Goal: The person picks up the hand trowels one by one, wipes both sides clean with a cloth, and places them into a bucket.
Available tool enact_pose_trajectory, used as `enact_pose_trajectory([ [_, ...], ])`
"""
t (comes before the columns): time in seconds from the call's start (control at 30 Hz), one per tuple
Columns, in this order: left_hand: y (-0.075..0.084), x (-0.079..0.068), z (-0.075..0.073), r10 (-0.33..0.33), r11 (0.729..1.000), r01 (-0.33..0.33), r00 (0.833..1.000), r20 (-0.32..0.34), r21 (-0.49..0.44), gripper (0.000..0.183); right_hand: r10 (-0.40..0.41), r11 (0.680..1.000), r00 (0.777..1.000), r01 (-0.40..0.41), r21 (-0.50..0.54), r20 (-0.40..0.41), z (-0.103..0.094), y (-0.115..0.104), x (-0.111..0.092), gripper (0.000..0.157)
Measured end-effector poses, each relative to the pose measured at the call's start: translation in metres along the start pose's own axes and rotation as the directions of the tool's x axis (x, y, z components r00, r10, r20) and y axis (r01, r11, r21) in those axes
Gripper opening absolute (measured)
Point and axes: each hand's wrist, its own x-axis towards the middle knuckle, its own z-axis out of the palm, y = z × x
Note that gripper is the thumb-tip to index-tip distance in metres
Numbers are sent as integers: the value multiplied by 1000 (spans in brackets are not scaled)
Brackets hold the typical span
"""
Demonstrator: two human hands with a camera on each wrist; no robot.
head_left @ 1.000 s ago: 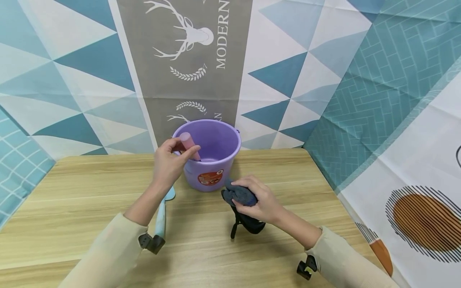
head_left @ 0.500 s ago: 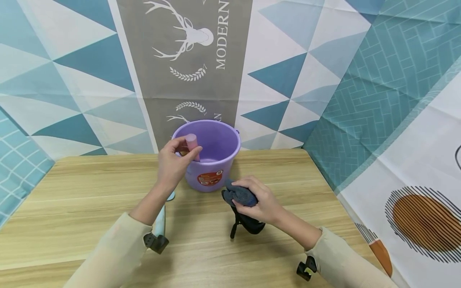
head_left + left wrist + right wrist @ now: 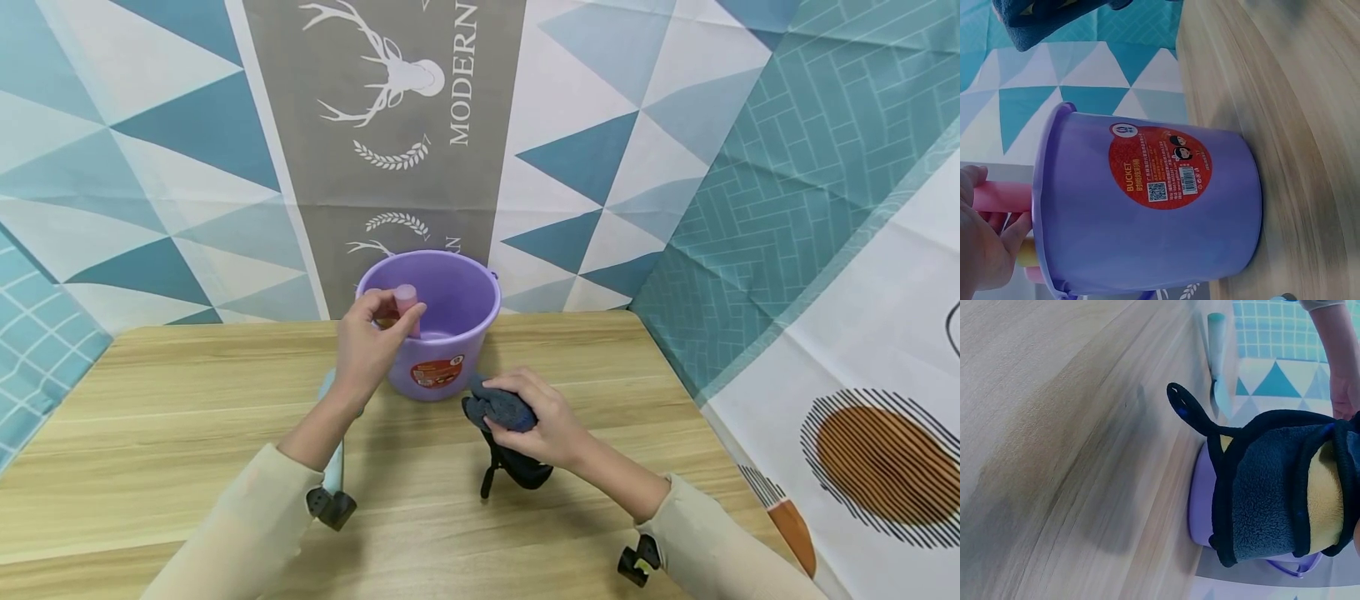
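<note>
My left hand (image 3: 367, 346) pinches a pink cylinder (image 3: 406, 298) between thumb and fingers at the near left rim of a purple bucket (image 3: 472, 346). In the left wrist view the pink cylinder (image 3: 1002, 196) reaches past the rim, its far end hidden. A yellow piece (image 3: 1026, 253) and another pink piece show beside the hand; whether they join the cylinder I cannot tell. To the right of the bucket, my right hand (image 3: 543, 421) grips a folded dark blue cloth (image 3: 504, 408) above the table. The right wrist view shows its black edging, yellow parts and a hanging loop (image 3: 1185, 407).
A light blue tool (image 3: 334, 471) lies on the wooden table (image 3: 187, 417), partly covered by my left arm. Its handle (image 3: 1216, 344) appears in the right wrist view. Patterned fabric (image 3: 585, 150) hangs behind the bucket and along both sides.
My left hand has moved slightly right and down with the pink cylinder, which now stands more upright and lower at the bucket's rim. The right hand and cloth have stayed put.
</note>
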Motion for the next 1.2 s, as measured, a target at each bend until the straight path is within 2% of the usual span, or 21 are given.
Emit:
enact_pose_trajectory([
  [0.23, -2, 0, 2, 41, 999, -41, 999, -9, -14, 32, 8, 1000, 1000, -8, -2, 14, 1, -1, 0, 40],
  [0.6, -1, 0, 5, 22, 999, -21, 999, 26, -48, 33, 15, 1000, 1000, -15, 11, 26, 1, -1, 0, 40],
  [1.03, -2, 2, 6, 0, 1000, 0, 999, 44, 12, 34, 17, 1000, 999, -17, -3, 33, 2, -1, 0, 40],
  [1.2, -2, 2, 6, 15, 1000, -17, 998, 63, 24, 34, 13, 1000, 999, -13, 7, 30, 2, -1, 0, 40],
])
